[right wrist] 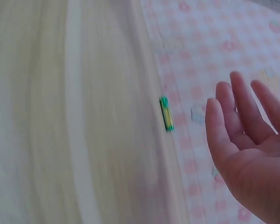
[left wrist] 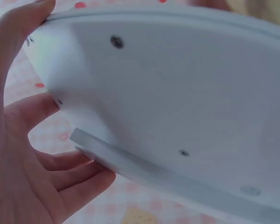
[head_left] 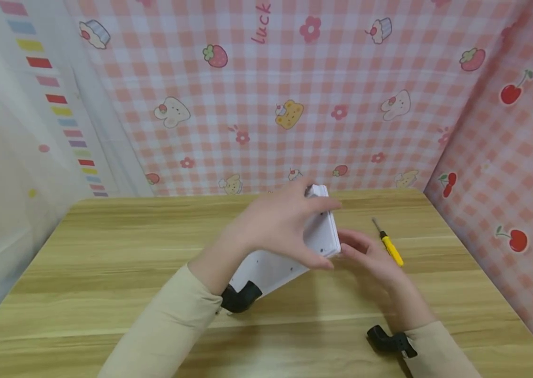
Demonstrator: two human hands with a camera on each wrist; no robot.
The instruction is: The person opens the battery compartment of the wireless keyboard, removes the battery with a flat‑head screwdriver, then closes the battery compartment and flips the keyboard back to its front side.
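Observation:
My left hand (head_left: 276, 220) grips the end of a long white plastic casing (head_left: 273, 270), thumb on one edge and fingers on the other. The casing is tilted up off the table, with small dark screw holes in its flat face (left wrist: 154, 93). My right hand (head_left: 375, 260) is beside the casing's lower right corner, fingers loosely bent. In the right wrist view that hand's fingers (right wrist: 242, 107) are spread and hold nothing. A small green and yellow cylinder, like a battery (right wrist: 166, 114), shows blurred near the table's far edge; the head view does not show it.
A yellow-handled screwdriver (head_left: 391, 251) lies on the wooden table (head_left: 129, 273) to the right of my right hand. Checked pink cloth (head_left: 257, 84) hangs behind the table and along its right side. Black camera mounts (head_left: 243, 297) sit at both wrists.

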